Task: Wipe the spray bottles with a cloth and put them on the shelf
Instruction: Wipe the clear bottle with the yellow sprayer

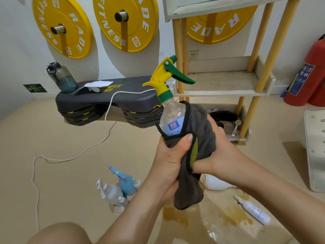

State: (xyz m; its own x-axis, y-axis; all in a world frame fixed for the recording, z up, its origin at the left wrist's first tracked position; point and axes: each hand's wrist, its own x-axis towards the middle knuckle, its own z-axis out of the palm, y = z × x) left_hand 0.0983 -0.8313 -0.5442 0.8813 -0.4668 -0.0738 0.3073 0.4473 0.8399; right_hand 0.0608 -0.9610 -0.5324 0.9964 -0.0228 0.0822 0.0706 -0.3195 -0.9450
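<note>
Gripping the spray bottle (173, 115) through the grey cloth (198, 124), my left hand (168, 159) clasps its lower body at centre frame; my right hand (219, 154) clenches the cloth against it. More bottles (119, 189) sit on the floor (70, 155) at seven o'clock; the shelf (219, 93) stands beyond at one o'clock.

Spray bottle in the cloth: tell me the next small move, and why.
Probably slide the cloth up toward the neck. The left hand and right hand grip it round the lower half of the spray bottle, while the clear shoulder and trigger head are bare, so likely unwiped. The shelf behind can wait.
</note>
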